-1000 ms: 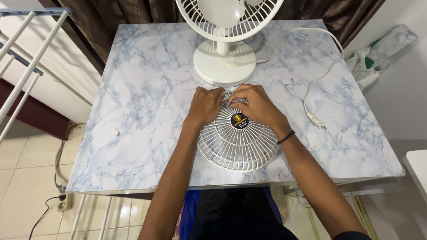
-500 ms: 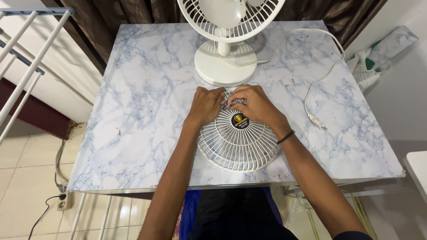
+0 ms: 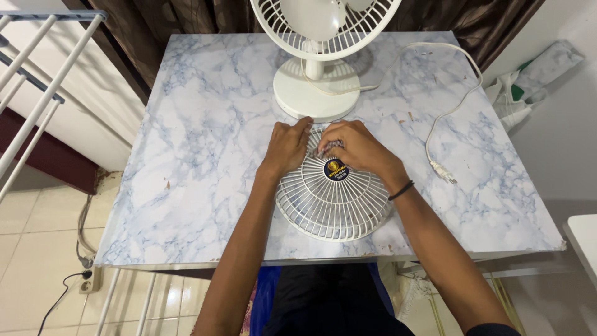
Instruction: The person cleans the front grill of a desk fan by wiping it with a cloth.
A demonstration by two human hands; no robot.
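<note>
Left hand [image 3: 286, 148] has opened flat on the detached fan grille [image 3: 333, 198]; right hand [image 3: 357, 149] pinches a cloth [image 3: 329, 147] against it.

- One white fan grille [image 3: 333, 202], detached, lying flat at lower centre of the frame.
- One round dark badge [image 3: 335, 168] at the grille's middle.
- One small patterned cloth [image 3: 330, 145] at the grille's upper edge.
- Two hands: left hand [image 3: 287, 148] and right hand [image 3: 357, 149], both at centre.
- One black wristband [image 3: 401, 190] right of centre.
- One white desk fan [image 3: 318, 56] at top centre.
- One white power cord [image 3: 451, 106] with one plug [image 3: 443, 172], at right.
- One marble-patterned table [image 3: 199, 162].
- One wall socket [image 3: 87, 283] at lower left.
</note>
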